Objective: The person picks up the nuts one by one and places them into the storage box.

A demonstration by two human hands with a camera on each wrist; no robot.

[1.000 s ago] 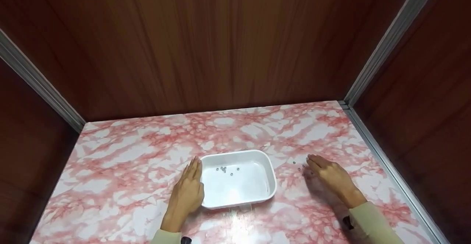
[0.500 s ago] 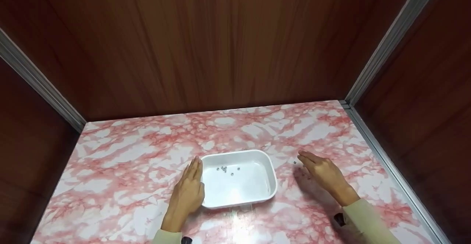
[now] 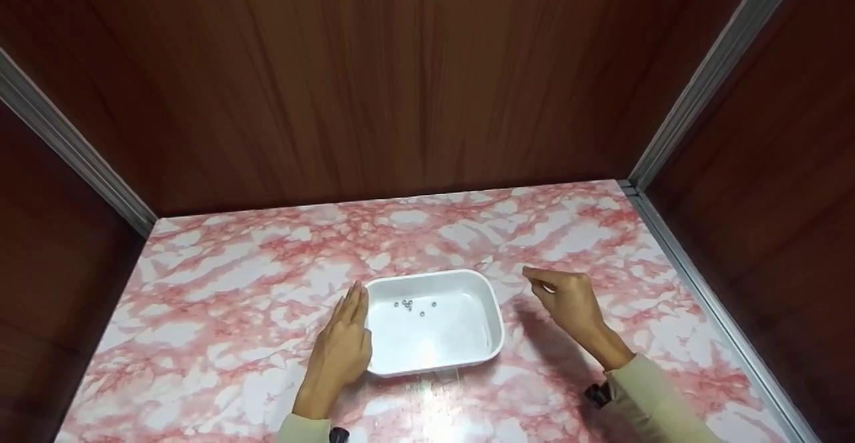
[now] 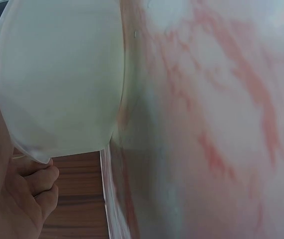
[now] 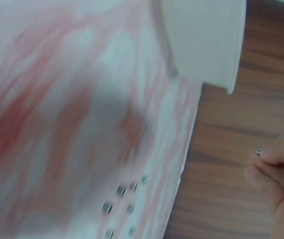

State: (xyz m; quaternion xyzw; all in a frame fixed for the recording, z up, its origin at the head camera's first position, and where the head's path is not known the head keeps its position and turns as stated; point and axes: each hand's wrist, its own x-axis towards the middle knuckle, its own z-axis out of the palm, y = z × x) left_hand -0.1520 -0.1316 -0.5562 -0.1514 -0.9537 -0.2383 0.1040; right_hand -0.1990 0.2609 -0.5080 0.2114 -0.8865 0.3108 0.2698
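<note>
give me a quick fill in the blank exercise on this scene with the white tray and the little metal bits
The left hand rests against the ____ side of the white tray.
The right hand is raised and pinches one small ____ piece.
The pieces in the tray lie near its ____ wall.
More loose pieces lie on the ____ tabletop.

Missing words: left; metal; far; pink marble

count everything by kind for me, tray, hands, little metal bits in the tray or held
white tray: 1
hands: 2, left hand, right hand
small metal pieces in the tray: 5, tiny, roughly counted
small metal piece pinched by right hand: 1
total: 9
</note>
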